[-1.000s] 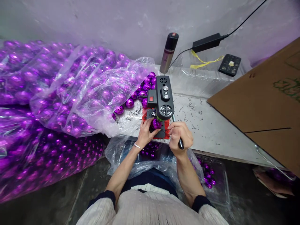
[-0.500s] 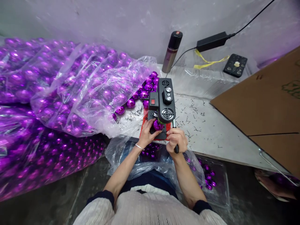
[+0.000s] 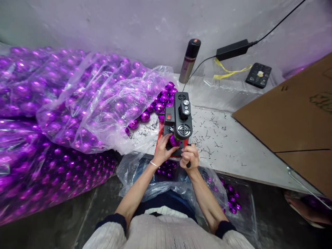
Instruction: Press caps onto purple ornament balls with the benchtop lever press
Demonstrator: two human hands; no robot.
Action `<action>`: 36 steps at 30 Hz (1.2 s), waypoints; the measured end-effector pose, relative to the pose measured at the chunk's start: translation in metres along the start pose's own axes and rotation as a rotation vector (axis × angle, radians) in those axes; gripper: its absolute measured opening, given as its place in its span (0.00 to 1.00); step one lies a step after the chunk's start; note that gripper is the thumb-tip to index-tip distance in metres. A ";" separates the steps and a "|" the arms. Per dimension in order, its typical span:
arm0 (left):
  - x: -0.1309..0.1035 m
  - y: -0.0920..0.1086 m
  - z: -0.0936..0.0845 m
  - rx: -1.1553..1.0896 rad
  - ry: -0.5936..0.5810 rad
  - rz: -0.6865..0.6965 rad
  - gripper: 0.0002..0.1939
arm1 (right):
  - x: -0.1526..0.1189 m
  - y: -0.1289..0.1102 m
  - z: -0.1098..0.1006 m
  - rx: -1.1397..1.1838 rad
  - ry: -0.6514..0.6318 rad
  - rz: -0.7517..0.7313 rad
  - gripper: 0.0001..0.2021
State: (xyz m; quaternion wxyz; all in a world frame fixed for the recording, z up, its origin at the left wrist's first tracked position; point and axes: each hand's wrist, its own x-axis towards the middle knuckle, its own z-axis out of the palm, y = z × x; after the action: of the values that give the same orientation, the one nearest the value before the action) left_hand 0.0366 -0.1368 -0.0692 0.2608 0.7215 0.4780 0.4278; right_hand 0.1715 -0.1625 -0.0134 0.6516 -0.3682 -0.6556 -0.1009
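Under the round front end of a black bench machine (image 3: 183,116) sits a shiny purple ball (image 3: 174,140), like a faceted bauble. My left hand (image 3: 163,150) grips that ball from the left, thumb in front and fingers behind. My right hand (image 3: 190,156) is wrapped round the machine's black-ended lever handle (image 3: 188,164), at the machine's right front. A red mat (image 3: 159,133) shows beneath the machine's base. More purple balls (image 3: 164,99) lie just behind and left of the machine, spilling from a clear plastic bag (image 3: 121,100).
Large bags of purple balls (image 3: 52,173) fill the left side. Black scraps (image 3: 207,135) litter the white tabletop (image 3: 228,152). Behind stand a tall flask (image 3: 190,60), a power adapter (image 3: 232,49) and a black box (image 3: 258,75). A cardboard box (image 3: 290,121) borders the right; loose balls (image 3: 232,200) lie below the table edge.
My right hand has moved left and slightly down with the lever handle, closer to the machine. My left hand stays on the ball. The whole view has shifted slightly.
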 end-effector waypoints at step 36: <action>0.085 -0.030 -0.088 -0.030 0.193 -0.381 0.29 | 0.055 -0.031 -0.018 0.020 -0.078 0.201 0.14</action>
State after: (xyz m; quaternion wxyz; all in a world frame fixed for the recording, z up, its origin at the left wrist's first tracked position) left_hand -0.0381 -0.0494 -0.0177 0.3008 0.5699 0.6219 0.4450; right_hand 0.1736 -0.1761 0.0506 0.6360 -0.4291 -0.6412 -0.0142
